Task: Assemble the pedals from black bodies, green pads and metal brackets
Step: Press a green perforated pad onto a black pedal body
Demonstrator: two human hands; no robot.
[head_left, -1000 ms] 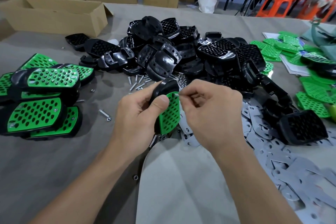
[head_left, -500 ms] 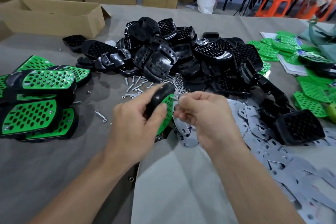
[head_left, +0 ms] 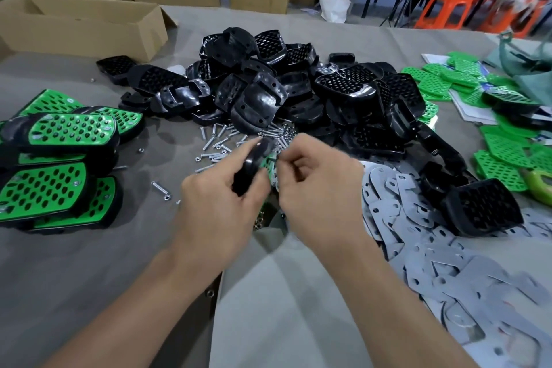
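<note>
Fingers (head_left: 221,170) of left hand (head_left: 218,206): curled round one black pedal body (head_left: 251,164), held edge-on above worktop (head_left: 89,272), its green pad (head_left: 266,162) facing right hand (head_left: 319,188). Right-hand fingers: pinched on small item (head_left: 277,156) at pad's edge, too blurred to name.

Worktop stock:
- finished pedals (head_left: 59,158), far left
- loose screws (head_left: 218,140), beyond hands
- black bodies (head_left: 298,92), heaped centre
- metal brackets (head_left: 418,218), right
- green pads (head_left: 501,146), far right
- cardboard box (head_left: 83,27), rear left
</note>
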